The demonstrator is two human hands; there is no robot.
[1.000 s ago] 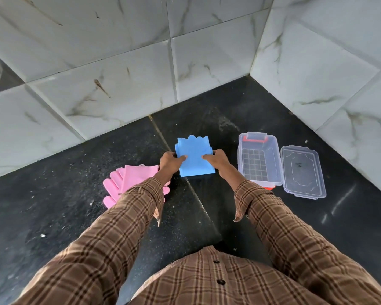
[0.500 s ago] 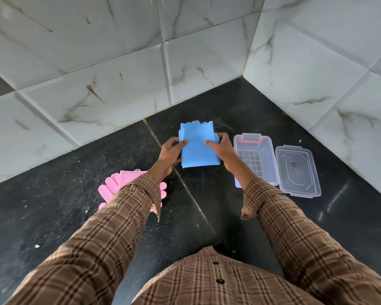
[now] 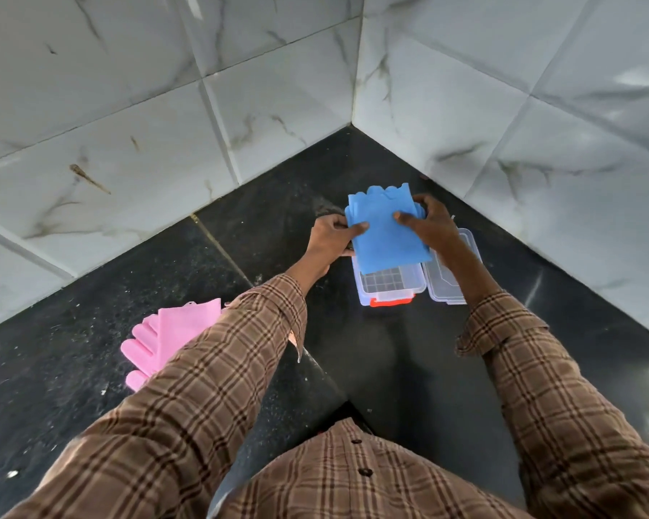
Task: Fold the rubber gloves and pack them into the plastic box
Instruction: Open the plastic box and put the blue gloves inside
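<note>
- Blue folded gloves [image 3: 384, 234] sit in your two hands, held above the open plastic box [image 3: 390, 286] and covering its far part.
- Your left hand [image 3: 334, 237] has its grip clamped on the gloves' left edge, thumb on top.
- Your right hand [image 3: 433, 222] has its grip clamped on the right edge, thumb on top too.
- The clear lid [image 3: 448, 282] lies just beside the box, on its right.
- Pink gloves [image 3: 165, 339] lie folded on the black floor [image 3: 90, 368], partly hidden by your left sleeve [image 3: 222, 368].
</note>
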